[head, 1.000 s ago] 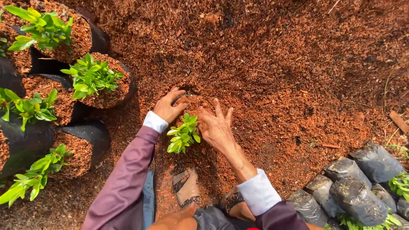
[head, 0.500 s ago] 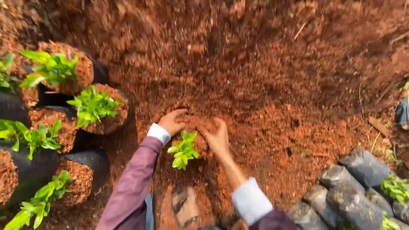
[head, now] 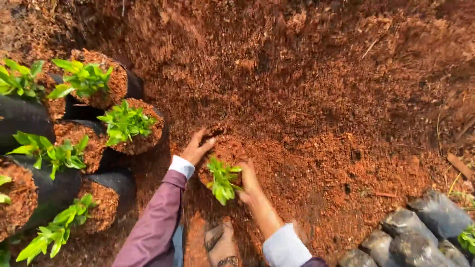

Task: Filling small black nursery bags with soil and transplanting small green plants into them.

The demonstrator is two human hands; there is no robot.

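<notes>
My left hand [head: 197, 148] and right hand [head: 249, 179], both open, cup one small green-leafed seedling [head: 222, 179] in reddish-brown soil [head: 321, 113] (six black seedling bags [head: 129, 126] stand at nine o'clock).

Both arms reach forward, left hand [head: 197, 147] open with fingers spread, right hand [head: 249, 179] cupped.

Reddish-brown soil ground [head: 321, 109], black seedling bags [head: 118, 180] left, grey bags [head: 420, 232] right

Purple long sleeves with white cuffs cover both arms; a brown strapped sandal [head: 221, 243] on one foot
</notes>
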